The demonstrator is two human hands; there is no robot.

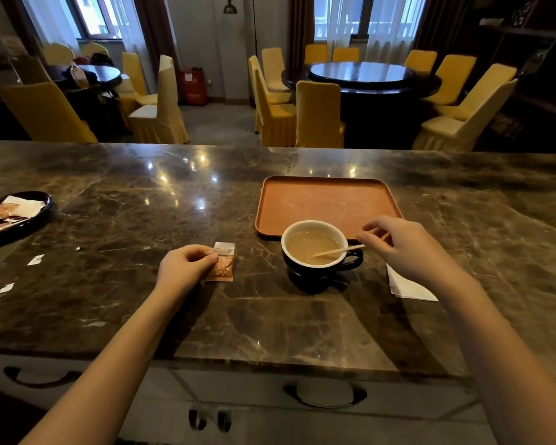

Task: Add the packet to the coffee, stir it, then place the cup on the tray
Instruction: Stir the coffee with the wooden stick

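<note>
A black cup (321, 268) with a white inside holds milky coffee and stands on the marble counter just in front of the orange tray (321, 200). A thin wooden stir stick (337, 251) leans in the coffee, its far end pinched by my right hand (398, 245) to the right of the cup. My left hand (185, 268) grips a small orange and white packet (221, 263) by its left edge, low over the counter to the left of the cup.
A white napkin (408, 285) lies under my right wrist. A black dish (13, 216) with more packets sits at the far left, with torn paper scraps (34, 260) near it. Beyond the counter's far edge are yellow chairs and dark tables.
</note>
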